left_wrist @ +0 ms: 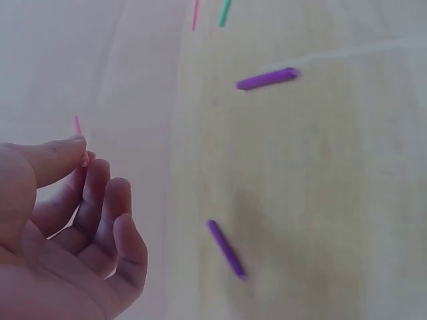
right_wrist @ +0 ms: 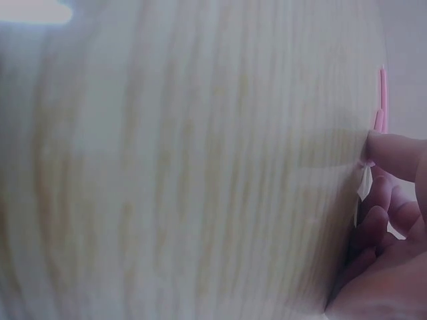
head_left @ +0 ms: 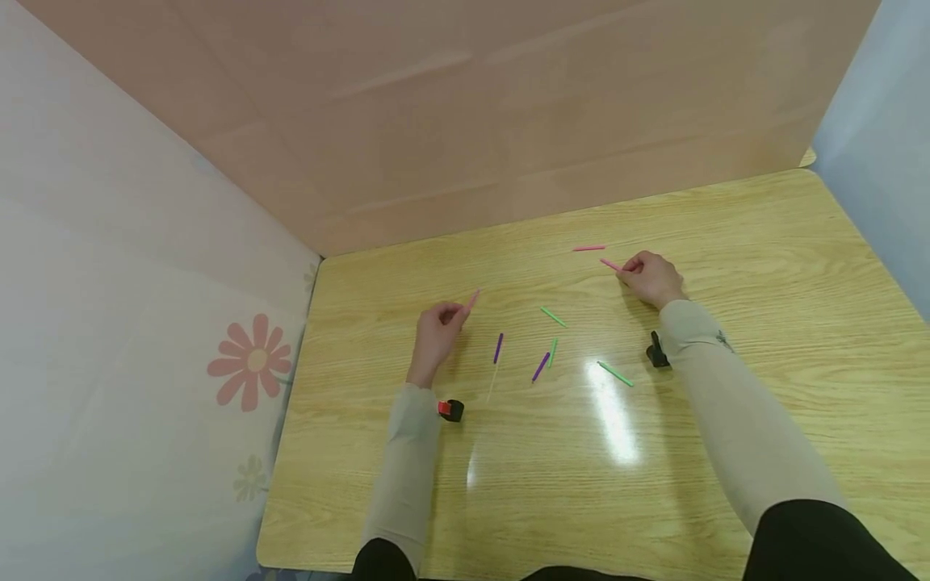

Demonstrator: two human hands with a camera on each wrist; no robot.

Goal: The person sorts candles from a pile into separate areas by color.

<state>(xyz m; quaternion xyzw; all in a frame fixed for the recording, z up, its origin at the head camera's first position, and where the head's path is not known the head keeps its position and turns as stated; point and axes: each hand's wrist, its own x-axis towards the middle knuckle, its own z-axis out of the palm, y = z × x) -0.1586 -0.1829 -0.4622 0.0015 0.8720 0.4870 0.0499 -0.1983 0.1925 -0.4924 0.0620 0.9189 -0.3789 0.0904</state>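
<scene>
My left hand (head_left: pixel 436 335) pinches a short pink stick (head_left: pixel 474 298) between thumb and forefinger, its tip pointing up and away. In the left wrist view, the other fingers of that hand curl loosely below the pinch. Farther right, my right hand (head_left: pixel 651 278) pinches another pink stick (head_left: pixel 610 265) by one end, low over the table. Just beyond that stick lies a third pink stick (head_left: pixel 589 248). Between the hands are two purple sticks, one upright in view (head_left: pixel 498 348) and one slanted (head_left: pixel 541 367), plus a green stick (head_left: pixel 554 316).
A second green stick (head_left: pixel 553 353) lies beside the slanted purple one, and another green stick (head_left: pixel 615 374) is farther right. A thin pale strip (head_left: pixel 493 382) lies nearer me. The wooden table (head_left: pixel 763 266) meets a brown curtain-like sheet (head_left: pixel 508 121) at its far edge.
</scene>
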